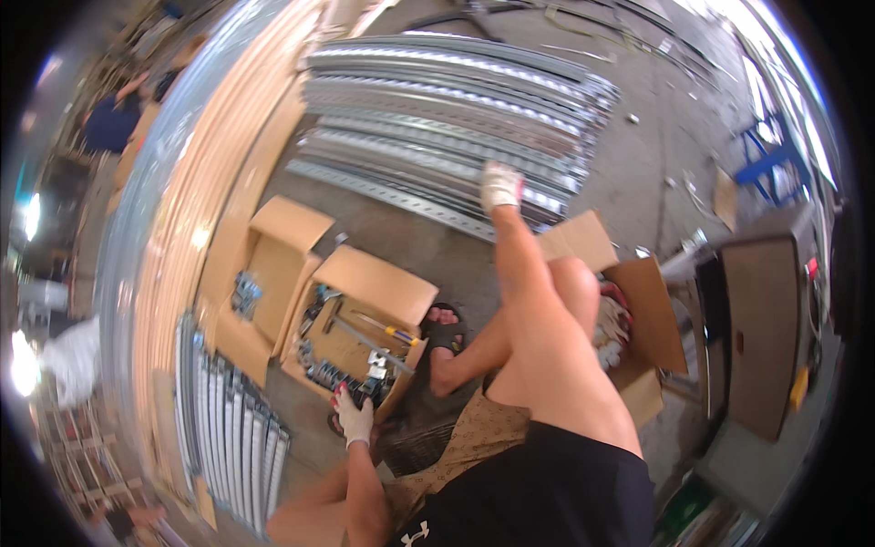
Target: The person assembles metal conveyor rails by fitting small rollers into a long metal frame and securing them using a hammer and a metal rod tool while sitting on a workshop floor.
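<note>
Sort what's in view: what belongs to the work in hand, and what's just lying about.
Likely in the work:
metal rails, at the right grip
open hardware box, at the left grip

Apparently just lying about:
blue stand
cardboard scrap
brown cabinet

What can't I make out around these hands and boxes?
Head view:
What, if anything, the left hand holds by the metal parts: too small, blurred.
Whether the right hand holds the metal strips: its back hides the palm.
Some contents of the right box: behind the right knee and arm.
</note>
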`<state>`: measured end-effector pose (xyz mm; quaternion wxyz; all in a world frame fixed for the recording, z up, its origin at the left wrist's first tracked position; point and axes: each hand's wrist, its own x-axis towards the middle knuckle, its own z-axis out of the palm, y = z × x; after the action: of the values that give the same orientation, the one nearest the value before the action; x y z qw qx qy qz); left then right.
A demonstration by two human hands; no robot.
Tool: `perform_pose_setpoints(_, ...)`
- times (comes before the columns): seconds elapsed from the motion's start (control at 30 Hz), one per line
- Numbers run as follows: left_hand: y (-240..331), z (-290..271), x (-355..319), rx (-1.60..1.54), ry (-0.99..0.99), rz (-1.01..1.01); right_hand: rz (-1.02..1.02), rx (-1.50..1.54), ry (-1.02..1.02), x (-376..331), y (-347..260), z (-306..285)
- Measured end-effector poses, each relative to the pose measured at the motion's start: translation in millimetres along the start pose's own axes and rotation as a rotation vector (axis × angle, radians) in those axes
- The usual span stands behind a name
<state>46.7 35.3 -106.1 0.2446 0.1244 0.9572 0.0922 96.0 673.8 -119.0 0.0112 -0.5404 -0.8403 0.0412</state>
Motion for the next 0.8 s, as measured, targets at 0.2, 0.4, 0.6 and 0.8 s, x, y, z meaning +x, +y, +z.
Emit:
perform_pose_setpoints(0.2,-3.5,-3.0,-14.6,0.003,-0.017,0.084,-0.065,-0.176,0.112,-2.7,0.5,1.6)
perform_pose_setpoints(0.4,-18.4,-0.3,-17.1,-0.118,-0.013,0.112,-0.191,0.334,-0.079,-43.3,-5.8,-54.5)
perform_pose_setpoints(0.6,5.9,-45.2,8.3,-0.333,0.121,0.234,-0.238,0.487,-0.016,-78.7,-28.6,-89.7)
perform_pose_setpoints(0.8,105.4,-190.0,5.8,-0.351,0.443,0.539,-0.628,0.648,0.091,-123.2,-120.0,-183.4)
